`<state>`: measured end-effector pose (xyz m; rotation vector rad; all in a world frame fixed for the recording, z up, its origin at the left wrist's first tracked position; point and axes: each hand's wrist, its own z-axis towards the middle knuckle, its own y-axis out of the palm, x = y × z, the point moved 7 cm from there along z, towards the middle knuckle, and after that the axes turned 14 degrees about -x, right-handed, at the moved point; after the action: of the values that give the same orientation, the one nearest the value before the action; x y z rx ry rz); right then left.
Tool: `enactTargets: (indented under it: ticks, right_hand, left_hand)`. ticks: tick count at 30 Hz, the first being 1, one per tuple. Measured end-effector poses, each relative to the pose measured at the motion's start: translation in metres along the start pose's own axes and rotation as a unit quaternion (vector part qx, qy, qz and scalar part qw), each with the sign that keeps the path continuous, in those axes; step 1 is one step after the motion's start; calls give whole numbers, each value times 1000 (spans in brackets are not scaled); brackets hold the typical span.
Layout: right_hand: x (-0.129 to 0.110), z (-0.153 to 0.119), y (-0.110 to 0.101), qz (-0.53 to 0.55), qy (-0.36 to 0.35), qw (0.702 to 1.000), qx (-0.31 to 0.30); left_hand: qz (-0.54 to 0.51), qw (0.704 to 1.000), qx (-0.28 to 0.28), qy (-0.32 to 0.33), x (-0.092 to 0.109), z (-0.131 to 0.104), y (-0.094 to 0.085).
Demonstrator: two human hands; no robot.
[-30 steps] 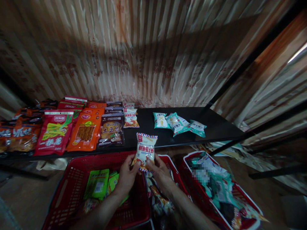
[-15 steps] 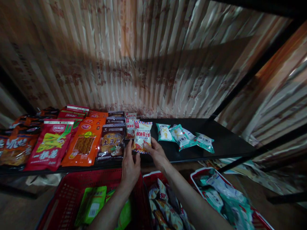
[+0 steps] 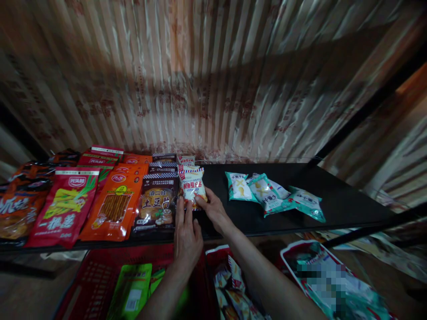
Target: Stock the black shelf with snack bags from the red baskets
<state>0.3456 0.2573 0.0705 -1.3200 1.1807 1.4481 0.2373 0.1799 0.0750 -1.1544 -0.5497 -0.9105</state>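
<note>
A small white snack bag (image 3: 192, 183) with red lettering and a striped top edge stands near the middle of the black shelf (image 3: 216, 178). My right hand (image 3: 215, 211) grips its lower right side, thumb on the front and fingers partly hidden. My left hand (image 3: 188, 238) reaches up from below with fingers stretched out, their tips touching the bag's lower left part. Behind it, similar bags (image 3: 185, 160) stand in a row. Close on the left is a brown potato-chip bag (image 3: 156, 202).
Orange snack bags (image 3: 116, 202) and pink snack bags (image 3: 66, 206) fill the shelf's left. Several teal-and-white bags (image 3: 238, 186) lie at the right. Below are a red basket (image 3: 83, 284) with green packets (image 3: 133, 284), and further baskets of bags. A black post (image 3: 350, 111) slants at the right.
The white snack bag has moved back and slightly left, closer to the row behind it. Both hands went with it, and the left fingers have straightened. The view has shifted slightly.
</note>
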Motion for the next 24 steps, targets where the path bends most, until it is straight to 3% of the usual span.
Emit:
enactTargets:
  ticks: [12, 20, 24]
  right_hand:
    - [13, -1, 3, -149, -10, 988, 37]
    - [3, -12, 4, -374, 13, 922, 102]
    - [5, -10, 1, -376, 14, 921, 97]
  left_hand:
    - [14, 1000, -26, -8, -8, 2, 2]
    - [22, 999, -31, -16, -10, 1, 4]
    - [18, 999, -39, -19, -8, 1, 4]
